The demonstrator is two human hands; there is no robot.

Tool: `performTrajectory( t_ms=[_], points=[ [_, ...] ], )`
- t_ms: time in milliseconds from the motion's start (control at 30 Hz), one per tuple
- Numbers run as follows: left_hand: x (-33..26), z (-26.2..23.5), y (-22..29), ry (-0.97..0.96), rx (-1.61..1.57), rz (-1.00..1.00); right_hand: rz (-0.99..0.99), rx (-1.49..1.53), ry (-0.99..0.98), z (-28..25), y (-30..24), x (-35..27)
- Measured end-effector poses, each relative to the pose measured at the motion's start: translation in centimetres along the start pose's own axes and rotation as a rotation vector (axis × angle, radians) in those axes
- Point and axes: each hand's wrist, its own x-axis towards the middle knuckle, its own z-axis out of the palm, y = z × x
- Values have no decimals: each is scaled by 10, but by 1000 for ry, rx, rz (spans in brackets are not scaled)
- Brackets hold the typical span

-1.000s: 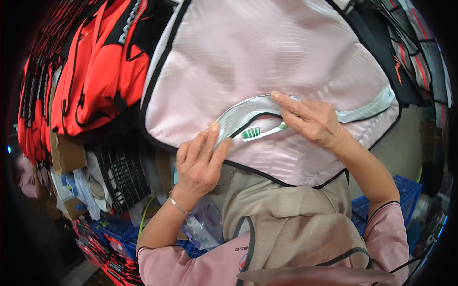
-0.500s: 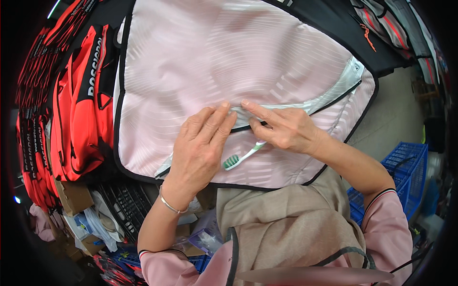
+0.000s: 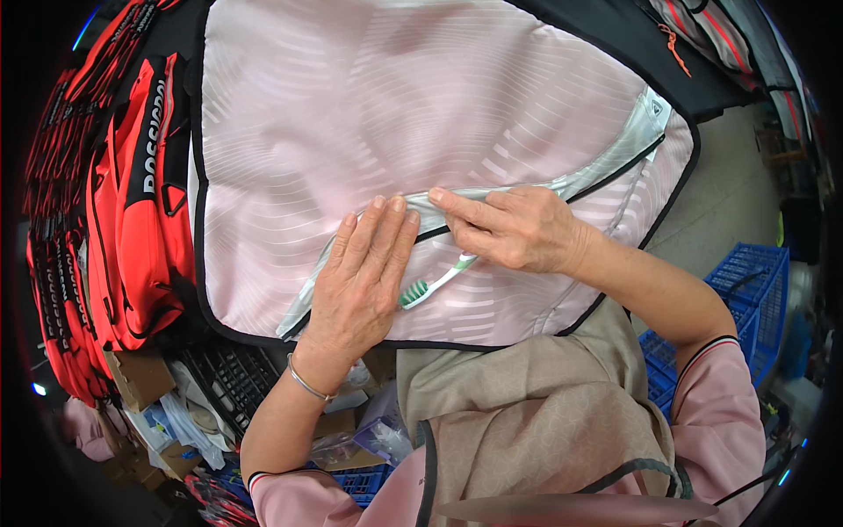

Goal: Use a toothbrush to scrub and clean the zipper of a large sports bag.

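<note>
A large pink fabric panel (image 3: 299, 114) with a pale wavy pattern and black bound edges lies before me. Across it curves a silvery-grey strip (image 3: 610, 167) with a black lower edge, a small tag at its upper right end. My left hand (image 3: 356, 277) lies flat over the strip's left part, fingers stretched out close together. My right hand (image 3: 527, 230) has its fingers curled around a green-and-white toothbrush (image 3: 444, 278), bristle head pointing down left. Its index finger reaches out onto the strip, near the left fingertips. The rest of the handle is hidden in that hand.
Red-and-black bags (image 3: 145, 220) stand in a stack on the left. Blue plastic crates (image 3: 746, 290) sit at the right, below table height. A cardboard box (image 3: 140, 378) and a black crate (image 3: 224, 378) are at the lower left. Grey bags (image 3: 716, 35) lie at the far right.
Both hands have moved slightly left along the strip, the toothbrush along with the right one. The panel and bags appear a little further left in view.
</note>
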Motion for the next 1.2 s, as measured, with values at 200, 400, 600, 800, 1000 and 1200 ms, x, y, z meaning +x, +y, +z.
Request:
performTrajectory(
  t_ms=[200, 400, 600, 800, 1000, 1200],
  points=[
    [4, 6, -10, 31, -222, -21, -5, -15, 11, 2, 1, 0],
    [-2, 5, -14, 14, -170, 29, 336, 400, -283, -29, -1, 20],
    [0, 3, -6, -41, -180, -16, 566, 198, -65, -12, 28, 75],
    [0, 4, 0, -54, -140, -11, 689, 267, -179, -3, 42, 83],
    [1, 5, 1, -98, -84, 1, 827, 453, -308, -7, 56, 91],
    [4, 1, 7, -91, -48, -4, 825, 540, -314, -7, 67, 91]
  ],
)
